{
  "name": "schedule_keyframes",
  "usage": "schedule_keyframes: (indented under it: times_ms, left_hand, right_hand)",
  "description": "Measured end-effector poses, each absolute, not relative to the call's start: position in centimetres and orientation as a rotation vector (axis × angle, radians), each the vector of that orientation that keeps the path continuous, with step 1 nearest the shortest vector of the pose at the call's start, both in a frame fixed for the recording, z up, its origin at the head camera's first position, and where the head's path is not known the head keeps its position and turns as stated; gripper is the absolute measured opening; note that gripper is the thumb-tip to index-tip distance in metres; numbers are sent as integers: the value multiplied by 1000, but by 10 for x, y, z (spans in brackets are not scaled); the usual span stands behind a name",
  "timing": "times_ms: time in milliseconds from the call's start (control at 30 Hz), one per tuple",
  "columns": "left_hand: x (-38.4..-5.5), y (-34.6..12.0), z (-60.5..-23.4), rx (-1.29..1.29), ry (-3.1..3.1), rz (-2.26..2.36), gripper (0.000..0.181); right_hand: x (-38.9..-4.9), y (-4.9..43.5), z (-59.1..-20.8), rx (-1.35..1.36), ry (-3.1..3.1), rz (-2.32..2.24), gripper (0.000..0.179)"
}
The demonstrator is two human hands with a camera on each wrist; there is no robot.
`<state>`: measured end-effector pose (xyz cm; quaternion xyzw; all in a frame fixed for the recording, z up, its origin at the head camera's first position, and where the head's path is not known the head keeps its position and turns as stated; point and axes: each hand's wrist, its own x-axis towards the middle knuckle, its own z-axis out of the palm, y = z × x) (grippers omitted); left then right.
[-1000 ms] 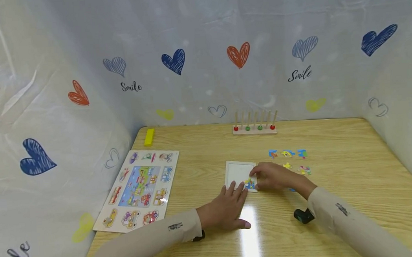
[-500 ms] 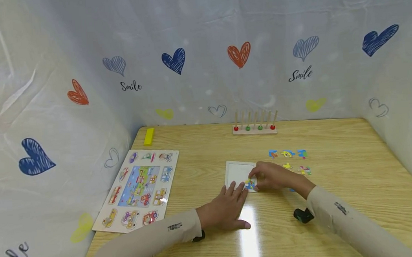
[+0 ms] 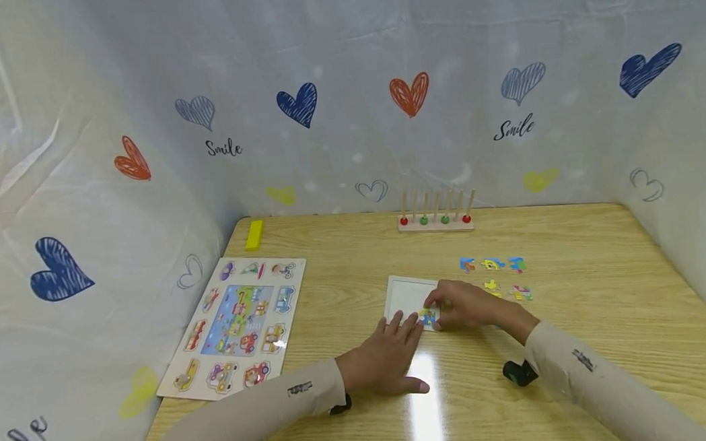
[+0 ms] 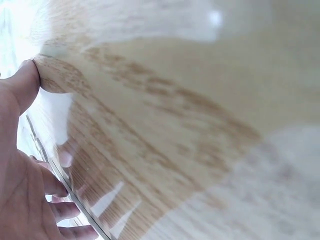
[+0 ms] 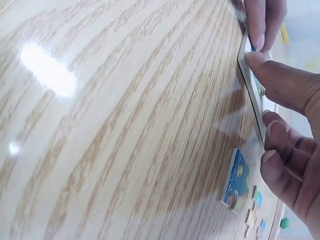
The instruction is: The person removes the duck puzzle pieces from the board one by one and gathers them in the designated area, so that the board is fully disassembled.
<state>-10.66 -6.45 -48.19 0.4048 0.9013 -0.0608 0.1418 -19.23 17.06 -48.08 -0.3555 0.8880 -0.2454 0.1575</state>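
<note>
A small white puzzle tray lies on the table, with blue and yellow jigsaw pieces in its near right corner. My left hand lies with fingers spread and fairly straight, fingertips on the tray's near edge. From the right, my right hand bends thumb and forefinger around a jigsaw piece in that corner. The right wrist view shows the thumb down at the tray's corner and other fingers along its side. The fingers partly hide the piece. Several loose jigsaw pieces lie right of the tray.
A knobbed vehicle puzzle board lies at the left. Behind it is a yellow block. A peg stand with red and green beads stands at the back. Printed curtains surround the wooden table.
My right hand has shifted very slightly left and its fingers have drawn in over the corner pieces. My left hand stays in place on the tray edge.
</note>
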Motion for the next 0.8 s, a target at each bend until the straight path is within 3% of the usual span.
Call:
schedule_keyframes:
  times_ms: [800]
  left_hand:
    - [-106,-65,-483,1122,2590,-119,104]
  right_hand:
    - [-190,169,-483,-982,2594,-649,42]
